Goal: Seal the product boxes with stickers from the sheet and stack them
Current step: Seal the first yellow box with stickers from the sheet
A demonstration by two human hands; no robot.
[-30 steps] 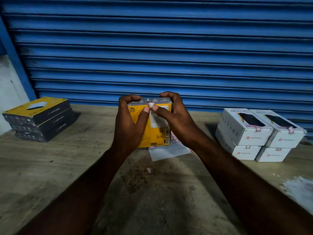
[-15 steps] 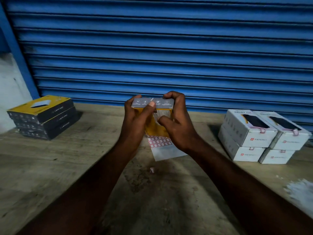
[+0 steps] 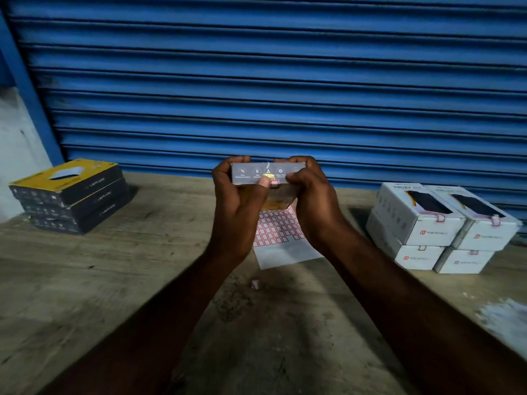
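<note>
A blue ribbed shutter [image 3: 285, 81] is filling the back, a blue post [image 3: 28, 89] and pale wall [image 3: 17, 155] are standing at the left, and dim light is falling on a worn, stained wooden table [image 3: 114, 280] in front.

Blue ribbed shutter [image 3: 285, 81], white boxes [image 3: 416, 218], red-gridded sticker sheet [image 3: 278, 228], yellow-topped black stack [image 3: 71, 195].

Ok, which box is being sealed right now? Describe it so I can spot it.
Start at the blue shutter; before its lower edge, both hands hold the yellow box above the sticker sheet. Unlike the stacked boxes, it is off the table, grey icon side up.
</note>
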